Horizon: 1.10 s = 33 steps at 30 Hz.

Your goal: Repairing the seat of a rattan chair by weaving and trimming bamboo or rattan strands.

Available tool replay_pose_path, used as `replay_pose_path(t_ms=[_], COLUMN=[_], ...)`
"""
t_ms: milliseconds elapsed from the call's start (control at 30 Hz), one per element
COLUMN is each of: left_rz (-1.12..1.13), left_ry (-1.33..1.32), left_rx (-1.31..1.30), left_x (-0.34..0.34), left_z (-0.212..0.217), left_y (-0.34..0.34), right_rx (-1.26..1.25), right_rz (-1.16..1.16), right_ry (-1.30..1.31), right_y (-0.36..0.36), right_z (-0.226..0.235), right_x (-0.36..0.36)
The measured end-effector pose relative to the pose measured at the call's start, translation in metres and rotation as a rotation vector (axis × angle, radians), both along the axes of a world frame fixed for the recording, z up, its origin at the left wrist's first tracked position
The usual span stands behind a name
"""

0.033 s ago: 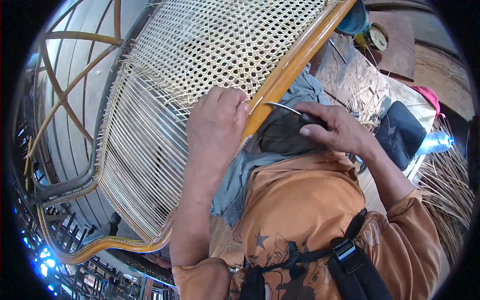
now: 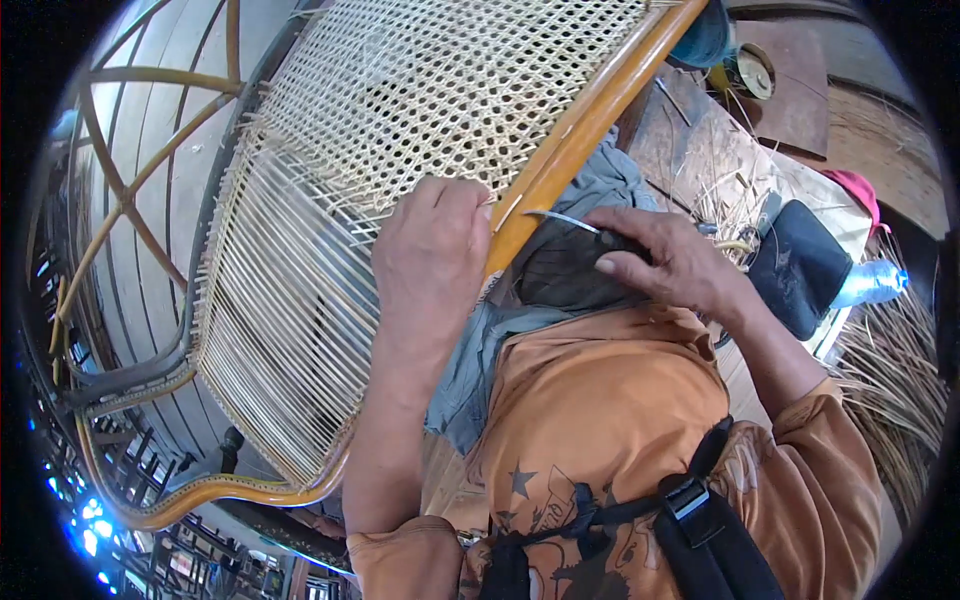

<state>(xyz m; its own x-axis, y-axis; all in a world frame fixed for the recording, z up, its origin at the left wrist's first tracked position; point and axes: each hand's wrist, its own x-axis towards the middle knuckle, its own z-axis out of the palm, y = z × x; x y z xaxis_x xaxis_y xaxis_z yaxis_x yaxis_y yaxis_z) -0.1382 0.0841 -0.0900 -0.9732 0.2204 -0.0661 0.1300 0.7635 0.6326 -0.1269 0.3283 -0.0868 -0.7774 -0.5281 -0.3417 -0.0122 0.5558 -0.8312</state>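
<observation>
A woven cane panel [image 2: 440,100] fills the upper middle, stretched across a glossy wooden frame [image 2: 575,150]. Below its woven part, parallel cane strands [image 2: 285,260] run without cross weaving. My left hand [image 2: 435,230] is closed in a fist at the lower edge of the weave, beside the frame's rail. Its fingertips are hidden, so what they pinch does not show. My right hand [image 2: 675,255] grips the dark handle of a tool with a thin curved metal blade [image 2: 565,218]. The blade points left, its tip at the rail near my left hand.
Grey-blue cloth [image 2: 620,170] lies beyond the rail. On the right are a board with cane scraps [image 2: 730,180], a black pouch [image 2: 797,265], a plastic bottle [image 2: 868,283], an open can [image 2: 752,72] and a bundle of cane strips [image 2: 890,370].
The right hand and its tool have shifted very slightly to the left, with the blade's tip a little lower. My left hand stays at the weave's edge.
</observation>
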Motion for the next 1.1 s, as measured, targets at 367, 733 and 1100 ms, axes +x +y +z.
replay_pose_path(t_ms=[367,733,1100], left_rz=[-0.149,0.237,0.408], left_ry=[0.2,0.01,-0.21], left_rx=[-0.252,-0.185,-0.157], left_x=[0.005,0.018,0.015], left_z=[0.009,-0.001,0.006], left_y=[0.009,0.021,0.032], right_rx=[0.39,0.312,0.78], right_rz=[0.229,-0.512,-0.137], right_ry=[0.187,-0.012,0.02], right_y=[0.02,0.118,0.118], right_z=[0.018,-0.054,-0.09], right_x=[0.066,0.085,0.118])
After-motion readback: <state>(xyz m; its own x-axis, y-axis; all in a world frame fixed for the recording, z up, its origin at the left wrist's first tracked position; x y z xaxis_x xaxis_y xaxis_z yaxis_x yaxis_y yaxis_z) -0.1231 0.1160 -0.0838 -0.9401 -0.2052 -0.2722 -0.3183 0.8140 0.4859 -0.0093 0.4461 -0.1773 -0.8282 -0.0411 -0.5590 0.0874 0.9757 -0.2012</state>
